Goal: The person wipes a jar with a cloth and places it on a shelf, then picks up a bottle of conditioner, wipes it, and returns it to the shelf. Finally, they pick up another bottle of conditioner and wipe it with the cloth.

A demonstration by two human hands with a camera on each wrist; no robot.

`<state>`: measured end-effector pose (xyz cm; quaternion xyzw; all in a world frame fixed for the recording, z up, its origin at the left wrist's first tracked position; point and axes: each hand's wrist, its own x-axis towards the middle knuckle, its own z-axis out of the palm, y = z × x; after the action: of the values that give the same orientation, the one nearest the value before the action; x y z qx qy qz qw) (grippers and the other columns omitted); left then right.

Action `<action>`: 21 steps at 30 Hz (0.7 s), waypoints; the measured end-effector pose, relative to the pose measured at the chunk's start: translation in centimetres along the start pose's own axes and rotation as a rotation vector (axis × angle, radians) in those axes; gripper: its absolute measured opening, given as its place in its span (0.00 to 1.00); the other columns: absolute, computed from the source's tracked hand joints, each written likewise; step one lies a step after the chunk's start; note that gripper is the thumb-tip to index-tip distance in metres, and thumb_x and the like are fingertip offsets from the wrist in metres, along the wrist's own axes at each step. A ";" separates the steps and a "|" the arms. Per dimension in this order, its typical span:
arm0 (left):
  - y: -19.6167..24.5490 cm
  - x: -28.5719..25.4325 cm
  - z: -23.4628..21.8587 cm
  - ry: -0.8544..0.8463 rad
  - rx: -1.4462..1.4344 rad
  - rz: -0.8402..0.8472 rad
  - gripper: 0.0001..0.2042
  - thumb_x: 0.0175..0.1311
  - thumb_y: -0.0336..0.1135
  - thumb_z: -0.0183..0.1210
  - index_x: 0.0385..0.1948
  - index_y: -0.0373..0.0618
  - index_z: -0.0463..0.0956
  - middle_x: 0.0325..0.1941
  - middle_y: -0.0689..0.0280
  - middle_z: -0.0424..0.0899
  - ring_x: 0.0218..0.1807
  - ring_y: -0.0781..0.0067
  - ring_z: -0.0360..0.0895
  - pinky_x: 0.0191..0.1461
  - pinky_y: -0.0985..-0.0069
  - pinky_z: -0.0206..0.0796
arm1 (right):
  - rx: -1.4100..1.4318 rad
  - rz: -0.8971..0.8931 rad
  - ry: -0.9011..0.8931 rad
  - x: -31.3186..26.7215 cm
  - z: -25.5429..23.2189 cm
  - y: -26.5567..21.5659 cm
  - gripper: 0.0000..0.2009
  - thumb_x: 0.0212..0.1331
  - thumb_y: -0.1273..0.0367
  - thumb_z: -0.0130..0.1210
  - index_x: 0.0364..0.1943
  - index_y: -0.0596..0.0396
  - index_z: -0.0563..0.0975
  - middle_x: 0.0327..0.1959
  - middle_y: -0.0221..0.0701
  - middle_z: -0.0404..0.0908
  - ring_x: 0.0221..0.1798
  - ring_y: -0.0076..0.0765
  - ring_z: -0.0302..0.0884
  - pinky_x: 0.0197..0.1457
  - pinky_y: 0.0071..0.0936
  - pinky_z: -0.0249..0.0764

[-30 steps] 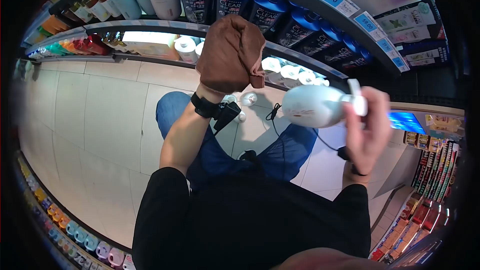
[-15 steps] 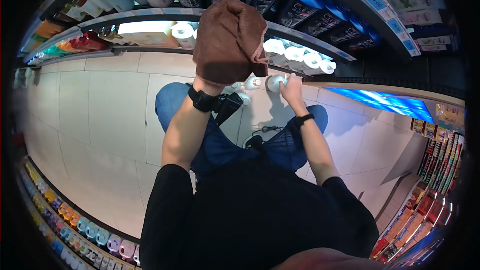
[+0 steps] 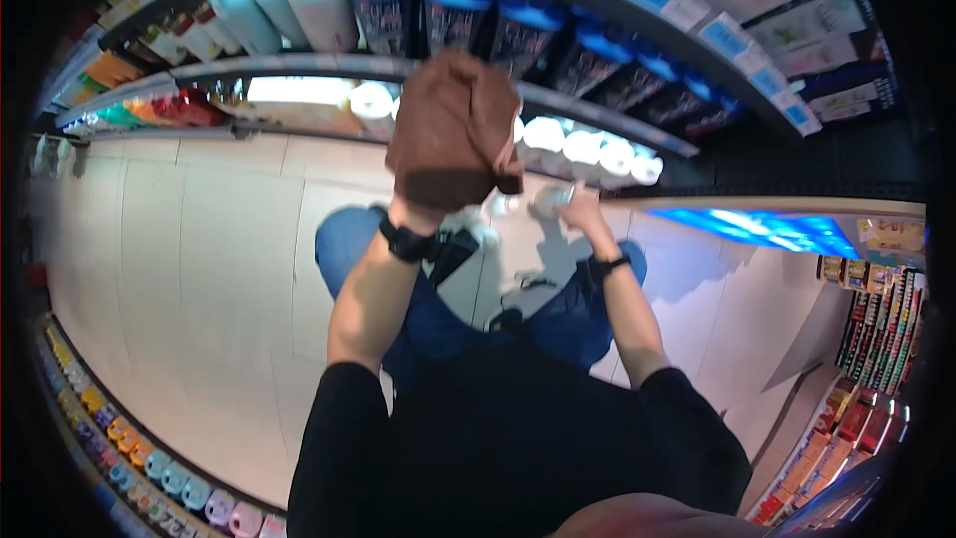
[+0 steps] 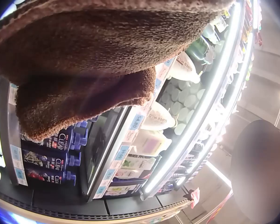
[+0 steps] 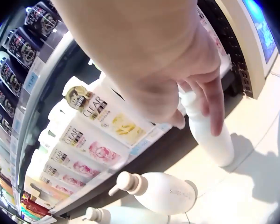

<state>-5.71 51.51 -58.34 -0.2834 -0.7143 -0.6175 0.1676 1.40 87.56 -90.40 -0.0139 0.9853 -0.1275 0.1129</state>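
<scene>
A brown cloth [image 3: 453,130] covers my left hand, raised in front of the shelf; only the bare wrist [image 3: 413,217] shows below it. In the left wrist view the cloth [image 4: 102,44] fills the upper left, hiding the fingers. Low at the right, my right hand [image 3: 582,209] is at the top of a white bottle standing upright on the floor. The right wrist view has this bottle [image 5: 212,140] under the hand [image 5: 191,60], its straight fingers overlapping the bottle's upper part and the thumb apart from it. A white pump bottle [image 5: 165,192] stands beside it.
A pale blue pump bottle [image 5: 130,217] is also on the floor. Blue CLEAR bottles [image 3: 458,15] line the shelf above, white CLEAR bottles [image 5: 100,149] the bottom shelf. A cable [image 3: 533,284] lies between my knees. A lit blue panel [image 3: 757,231] borders the right.
My right hand has brought the white bottle down from raised at the right to the floor, and its fingers have loosened. The left hand stays raised under the cloth.
</scene>
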 end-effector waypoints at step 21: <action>-0.5 -0.4 0.2 0.119 0.065 -0.182 0.26 0.38 0.29 0.79 0.42 0.43 0.77 0.42 0.61 0.83 0.47 0.61 0.83 0.53 0.69 0.74 | -0.135 -0.789 0.993 7.1 -52.1 -40.4 0.26 0.62 0.55 0.68 0.56 0.60 0.82 0.60 0.57 0.78 0.55 0.55 0.84 0.47 0.44 0.85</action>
<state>-5.65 51.57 -58.98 -0.1747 -0.7454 -0.6225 0.1620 -17.31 61.00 -32.61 -0.3220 0.8470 -0.0885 -0.4136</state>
